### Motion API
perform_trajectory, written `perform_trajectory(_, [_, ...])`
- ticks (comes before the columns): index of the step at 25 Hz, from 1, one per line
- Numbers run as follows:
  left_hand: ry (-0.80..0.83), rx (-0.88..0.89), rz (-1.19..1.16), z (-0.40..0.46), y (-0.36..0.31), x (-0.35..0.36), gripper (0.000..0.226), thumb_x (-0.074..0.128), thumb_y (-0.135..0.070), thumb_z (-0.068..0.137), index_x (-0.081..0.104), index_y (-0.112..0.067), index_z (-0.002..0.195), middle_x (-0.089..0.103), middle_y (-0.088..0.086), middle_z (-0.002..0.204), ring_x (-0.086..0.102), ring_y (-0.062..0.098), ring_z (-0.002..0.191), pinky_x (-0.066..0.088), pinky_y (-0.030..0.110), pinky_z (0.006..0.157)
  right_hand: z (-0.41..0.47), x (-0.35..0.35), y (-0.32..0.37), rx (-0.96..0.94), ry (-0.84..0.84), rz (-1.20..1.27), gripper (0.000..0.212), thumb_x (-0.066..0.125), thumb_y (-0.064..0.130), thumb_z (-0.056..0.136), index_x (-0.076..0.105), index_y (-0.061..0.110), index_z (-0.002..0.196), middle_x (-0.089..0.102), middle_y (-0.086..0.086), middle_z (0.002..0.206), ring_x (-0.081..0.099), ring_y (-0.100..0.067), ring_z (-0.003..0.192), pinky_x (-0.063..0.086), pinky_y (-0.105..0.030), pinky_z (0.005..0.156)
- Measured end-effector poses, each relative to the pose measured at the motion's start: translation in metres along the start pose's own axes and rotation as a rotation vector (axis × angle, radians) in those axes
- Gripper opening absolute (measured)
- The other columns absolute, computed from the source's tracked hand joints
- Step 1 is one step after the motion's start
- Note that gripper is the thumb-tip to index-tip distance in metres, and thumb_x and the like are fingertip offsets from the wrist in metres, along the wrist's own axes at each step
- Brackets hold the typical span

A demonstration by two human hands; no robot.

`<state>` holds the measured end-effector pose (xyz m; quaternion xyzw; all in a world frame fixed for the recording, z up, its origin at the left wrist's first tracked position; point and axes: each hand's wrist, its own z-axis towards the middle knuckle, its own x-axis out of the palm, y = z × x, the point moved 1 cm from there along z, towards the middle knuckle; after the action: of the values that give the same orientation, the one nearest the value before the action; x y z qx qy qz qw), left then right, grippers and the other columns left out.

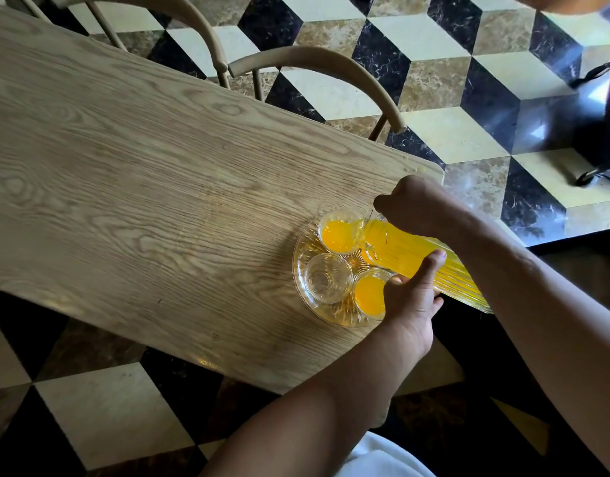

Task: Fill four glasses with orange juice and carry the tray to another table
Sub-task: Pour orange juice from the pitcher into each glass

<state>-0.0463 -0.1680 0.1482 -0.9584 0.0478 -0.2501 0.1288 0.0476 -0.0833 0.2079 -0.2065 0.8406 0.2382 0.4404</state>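
A round clear glass tray [301, 270] lies near the right end of the wooden table [142, 187]. On it stand a far glass [338, 234] taking orange juice, an empty glass [327, 282] and a near glass [369, 297] full of juice; a fourth glass is partly hidden under the jug. A ribbed glass jug [417, 256] of juice is tilted with its spout over the far glass. My right hand [413, 204] grips the jug near its neck. My left hand [411, 294] supports its body from below.
Two curved wooden chair backs [317, 63] stand along the table's far side. The floor is chequered in cream, brown and black. A dark wheeled object [602, 125] stands at the right. The table's right corner [437, 168] is just beyond my right hand.
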Motion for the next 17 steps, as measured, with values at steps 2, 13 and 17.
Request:
perform_trajectory(2, [-0.004,0.002,0.015,0.0,0.0,-0.001,0.124,0.087,-0.069,-0.007,0.05,-0.016,0.099,0.056,0.009,0.11,0.057,0.035,0.126,0.052,0.049,0.107,-0.001,0.0,0.0,0.006,-0.006,0.003,0.038,0.053,0.032,0.091,0.058,0.005,0.066,0.052,-0.011,0.062,0.048,-0.027,0.057,0.038,-0.03,0.053])
perform_trajectory(13, [0.007,0.129,0.084,0.008,-0.005,-0.013,0.107,0.092,-0.07,0.008,0.039,-0.019,0.087,0.042,0.006,0.079,0.039,0.019,0.079,0.045,0.03,0.067,-0.017,-0.006,-0.006,0.02,-0.105,0.211,0.047,0.056,0.033,0.087,0.067,-0.012,0.082,0.055,-0.018,0.063,0.047,-0.025,0.059,0.038,-0.033,0.059])
perform_trajectory(17, [0.015,0.164,0.164,0.008,-0.005,-0.021,0.097,0.092,-0.071,0.014,0.035,-0.024,0.077,0.035,-0.003,0.071,0.033,0.023,0.084,0.041,0.037,0.073,-0.03,-0.011,-0.007,0.035,-0.106,0.285,0.045,0.057,0.031,0.088,0.068,-0.012,0.085,0.055,-0.014,0.064,0.047,-0.023,0.058,0.036,-0.033,0.059])
